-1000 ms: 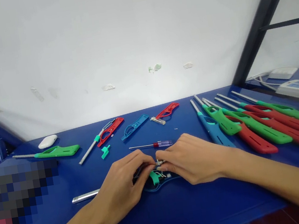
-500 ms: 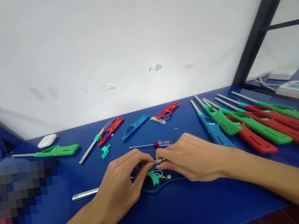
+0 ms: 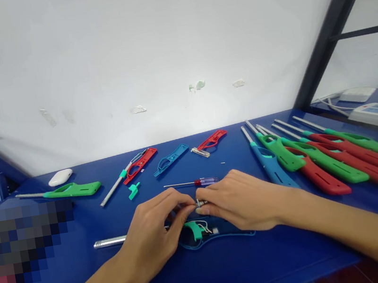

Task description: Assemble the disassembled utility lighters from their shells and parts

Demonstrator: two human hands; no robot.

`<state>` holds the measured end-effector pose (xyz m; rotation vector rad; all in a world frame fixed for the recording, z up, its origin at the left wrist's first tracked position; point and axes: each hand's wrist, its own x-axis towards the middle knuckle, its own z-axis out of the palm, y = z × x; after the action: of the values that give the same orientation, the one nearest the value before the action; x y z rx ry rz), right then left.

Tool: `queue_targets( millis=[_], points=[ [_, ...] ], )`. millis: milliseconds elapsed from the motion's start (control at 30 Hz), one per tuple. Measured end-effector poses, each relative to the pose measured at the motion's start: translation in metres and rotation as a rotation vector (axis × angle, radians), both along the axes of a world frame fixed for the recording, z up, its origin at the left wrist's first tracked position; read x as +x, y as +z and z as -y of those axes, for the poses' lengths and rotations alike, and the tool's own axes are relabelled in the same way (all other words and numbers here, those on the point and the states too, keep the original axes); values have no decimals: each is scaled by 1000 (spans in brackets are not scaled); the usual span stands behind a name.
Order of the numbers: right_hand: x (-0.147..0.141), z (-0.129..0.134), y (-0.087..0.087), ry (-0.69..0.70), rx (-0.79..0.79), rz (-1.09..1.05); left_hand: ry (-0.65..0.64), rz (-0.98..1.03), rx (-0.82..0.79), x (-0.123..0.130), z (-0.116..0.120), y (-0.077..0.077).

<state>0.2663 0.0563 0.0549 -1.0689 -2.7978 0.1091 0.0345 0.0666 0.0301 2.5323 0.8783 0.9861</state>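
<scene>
Between the fingertips of both hands is a small metal valve part (image 3: 200, 202). My left hand (image 3: 155, 223) pinches its left end, and my right hand (image 3: 241, 200) is closed on its right end. Below them on the blue table lies an opened blue lighter body (image 3: 218, 237) with a green trigger (image 3: 196, 229), white wires and a metal tube (image 3: 110, 242) pointing left; my hands partly cover it. Just beyond the hands lies a screwdriver (image 3: 206, 181) with a clear purple and red handle.
Lighters lie at right, including a blue one (image 3: 272, 166). A green lighter (image 3: 74, 190), white case (image 3: 60, 177) and pixelated area are left. Behind are red (image 3: 142, 163) and blue (image 3: 172, 159) shells, a loose green trigger (image 3: 134, 190) and a red shell with clear tank (image 3: 212, 140).
The opened blue lighter body has shifted slightly toward me and to the right, showing more of its lower edge. Both hands keep nearly the same pinch.
</scene>
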Motion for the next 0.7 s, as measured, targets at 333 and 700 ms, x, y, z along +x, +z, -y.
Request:
queue_targets(
  millis=[333, 700],
  points=[
    [19, -7, 5, -2, -93, -205, 28, -311, -57, -12, 18, 14],
    [22, 0, 17, -67, -185, -286, 28, -290, -73, -12, 10, 2]
  ],
)
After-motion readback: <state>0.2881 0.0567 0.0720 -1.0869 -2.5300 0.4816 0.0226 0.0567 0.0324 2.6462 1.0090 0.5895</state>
